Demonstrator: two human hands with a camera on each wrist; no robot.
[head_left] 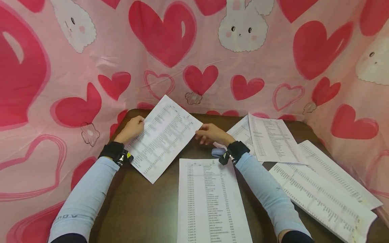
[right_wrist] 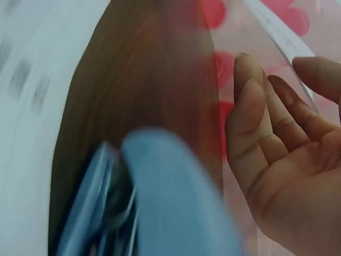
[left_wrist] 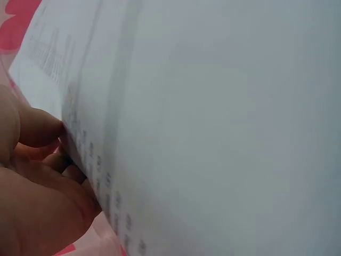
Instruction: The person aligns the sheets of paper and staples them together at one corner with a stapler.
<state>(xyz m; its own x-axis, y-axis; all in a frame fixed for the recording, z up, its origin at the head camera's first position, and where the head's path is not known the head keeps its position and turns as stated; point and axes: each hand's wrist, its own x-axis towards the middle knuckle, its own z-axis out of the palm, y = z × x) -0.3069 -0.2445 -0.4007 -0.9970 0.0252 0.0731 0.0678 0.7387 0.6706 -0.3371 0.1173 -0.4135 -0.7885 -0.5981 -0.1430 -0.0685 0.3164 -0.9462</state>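
A printed sheet of paper (head_left: 165,138) is held tilted above the table between both hands. My left hand (head_left: 131,130) grips its left edge, thumb on the printed face and the other fingers behind, as the left wrist view shows. At the sheet's right corner my right hand (head_left: 214,134) pinches the paper between thumb and forefinger. The other fingers (right_wrist: 248,106) of that hand curl loosely below the corner. Beneath the right wrist lies a light blue object (head_left: 217,152), blurred in the right wrist view.
Another printed sheet (head_left: 206,202) lies at the front middle of the brown table (head_left: 146,209). To the right, printed sheets (head_left: 273,138) overlap at the back, with a thick paper stack (head_left: 325,199) nearer the front. A pink heart-patterned cloth (head_left: 206,44) hangs behind and around the table.
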